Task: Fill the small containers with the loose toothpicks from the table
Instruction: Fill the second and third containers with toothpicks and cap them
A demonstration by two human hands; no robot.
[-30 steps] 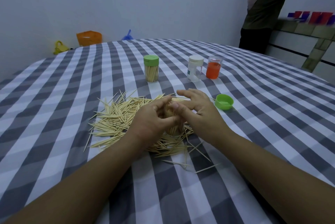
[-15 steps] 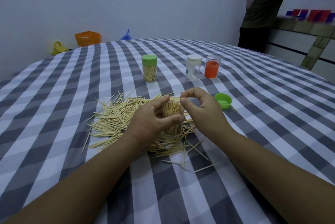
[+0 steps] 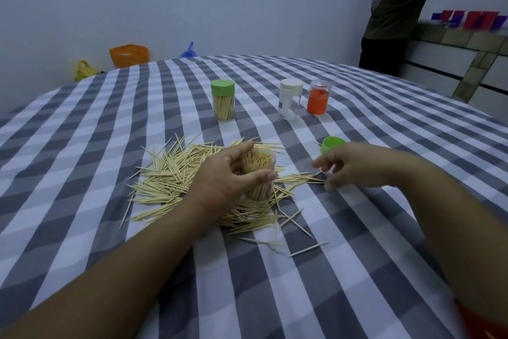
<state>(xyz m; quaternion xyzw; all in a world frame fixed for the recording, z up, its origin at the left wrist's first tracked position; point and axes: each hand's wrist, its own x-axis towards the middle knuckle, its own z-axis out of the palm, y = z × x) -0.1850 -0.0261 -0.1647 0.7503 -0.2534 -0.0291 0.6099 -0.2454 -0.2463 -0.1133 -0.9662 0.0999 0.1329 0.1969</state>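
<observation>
1. The left hand (image 3: 233, 173) is wrapped around the open jar (image 3: 259, 173), thumb in front and fingers behind. The jar stands upright in the middle of the toothpicks (image 3: 176, 173) on the tabletop (image 3: 384, 124).
2. The right hand (image 3: 357, 167) is to the right of the jar, apart from it, with the fingers loosely bent. It looks like it holds nothing (the picture is blurred there, so I am not sure).
3. The jar looks already packed with toothpicks. It is light, stiff, smooth plastic, so I judge it can slip or tip over; holding it around the middle of the wall is best.
4. The toothpicks are very light, thin and sharp at the ends, and they break if bent. Better to pinch a small bundle at the middle, all in one direction.
5. The green cap (image 3: 331, 143) lies just behind the right hand. It is small and light, and it is easy to take it by the rim.
</observation>
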